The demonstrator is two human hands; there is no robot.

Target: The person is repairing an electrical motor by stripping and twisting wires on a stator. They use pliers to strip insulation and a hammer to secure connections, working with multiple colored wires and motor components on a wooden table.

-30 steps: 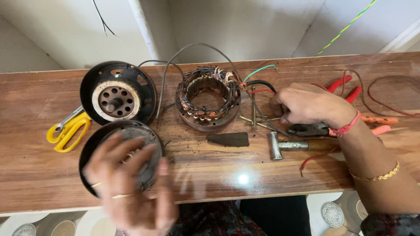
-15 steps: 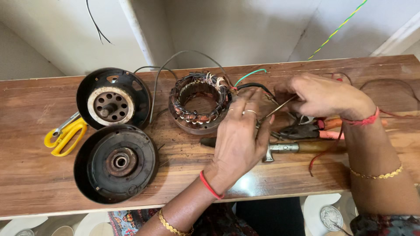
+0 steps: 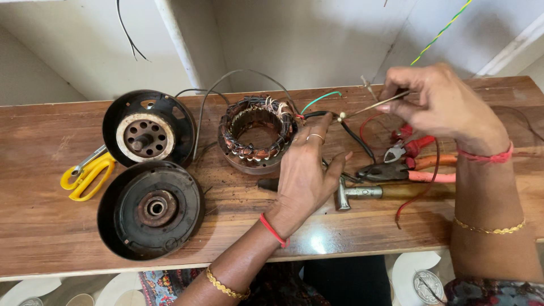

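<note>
— Looking down from the head view: left hand (image 3: 303, 175) resting on the wooden bench (image 3: 45, 226), fingers loosely spread, fingertips touching the copper-wound stator (image 3: 258, 135). Gripping nothing.

— And the right hand (image 3: 439, 105)?

— Raised above the bench, fingers pinched together on a thin metal rod (image 3: 368, 107), tip pointing toward the stator's wires.

— Around them?

— Small hammer (image 3: 362, 192) and red-handled pliers (image 3: 413, 147) beside the left hand; two black round covers (image 3: 150, 209) and yellow scissors (image 3: 88, 174) well off to the left.
</note>
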